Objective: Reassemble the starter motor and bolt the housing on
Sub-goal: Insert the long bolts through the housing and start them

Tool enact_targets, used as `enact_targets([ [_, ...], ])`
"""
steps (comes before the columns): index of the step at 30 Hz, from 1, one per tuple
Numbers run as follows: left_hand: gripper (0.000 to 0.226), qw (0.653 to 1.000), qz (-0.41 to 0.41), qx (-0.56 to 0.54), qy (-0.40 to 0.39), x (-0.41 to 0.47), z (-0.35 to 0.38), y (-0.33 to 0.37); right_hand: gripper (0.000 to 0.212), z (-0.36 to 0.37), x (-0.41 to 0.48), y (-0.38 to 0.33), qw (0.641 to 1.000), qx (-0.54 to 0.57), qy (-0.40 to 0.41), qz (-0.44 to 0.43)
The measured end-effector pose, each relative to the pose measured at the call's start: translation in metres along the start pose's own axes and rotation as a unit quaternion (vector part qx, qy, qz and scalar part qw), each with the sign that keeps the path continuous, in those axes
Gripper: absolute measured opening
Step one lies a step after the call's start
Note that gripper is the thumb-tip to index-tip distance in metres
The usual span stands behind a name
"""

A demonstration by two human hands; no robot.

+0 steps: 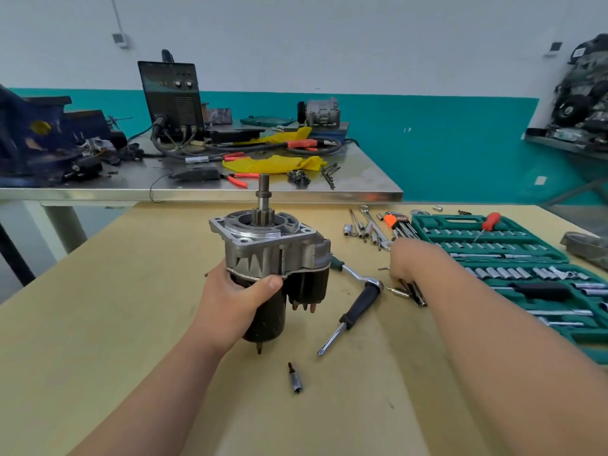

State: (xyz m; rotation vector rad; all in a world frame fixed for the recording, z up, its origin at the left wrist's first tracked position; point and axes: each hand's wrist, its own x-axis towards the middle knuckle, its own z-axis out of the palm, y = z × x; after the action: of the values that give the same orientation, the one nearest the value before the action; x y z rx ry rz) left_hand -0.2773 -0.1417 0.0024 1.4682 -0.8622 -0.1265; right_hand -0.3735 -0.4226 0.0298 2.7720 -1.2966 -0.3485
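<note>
The left hand (230, 301) wraps the starter motor (273, 251), upright over the counter (131, 324) — the right hand (408, 261) reaches down among small bolts (417, 294), fingers hidden — its grip cannot be told.

The head-worn wide-angle camera is looking forward and down along both forearms, close over the wooden desk (115, 307), centring the starter motor (269, 255) gripped by the left hand (230, 304), right hand (408, 261) alongside. It is facing a steel desk (362, 179) and teal-and-white wall (444, 143) beyond.

Black welder (171, 97) on steel table (362, 179), blue vise (33, 133) at left, yellow rags (273, 164), orange-handled pliers (240, 181), compressor (320, 111) behind
</note>
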Motion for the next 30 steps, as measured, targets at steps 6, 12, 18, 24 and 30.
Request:
enact_targets([
  [6,0.048,0.999,0.022,-0.001,-0.031,-0.001,-0.001,0.002,0.016,-0.003,-0.006,0.005,0.999,0.026,0.019,-0.03],
  [12,0.056,0.996,0.045,0.004,-0.082,-0.001,0.002,0.005,0.007,-0.053,-0.069,-0.017,0.732,0.611,0.172,-0.247],
  [18,0.052,0.998,0.038,-0.003,-0.057,0.001,-0.002,0.003,0.017,-0.071,-0.117,-0.031,0.584,0.715,0.133,-0.36],
  [24,0.05,1.0,0.002,-0.002,-0.019,0.005,-0.012,-0.004,0.015,-0.074,-0.12,-0.042,0.59,0.701,0.111,-0.385],
  [30,0.058,0.999,0.02,-0.007,-0.04,0.004,-0.01,-0.002,0.016,-0.073,-0.12,-0.07,0.621,0.669,0.106,-0.394],
])
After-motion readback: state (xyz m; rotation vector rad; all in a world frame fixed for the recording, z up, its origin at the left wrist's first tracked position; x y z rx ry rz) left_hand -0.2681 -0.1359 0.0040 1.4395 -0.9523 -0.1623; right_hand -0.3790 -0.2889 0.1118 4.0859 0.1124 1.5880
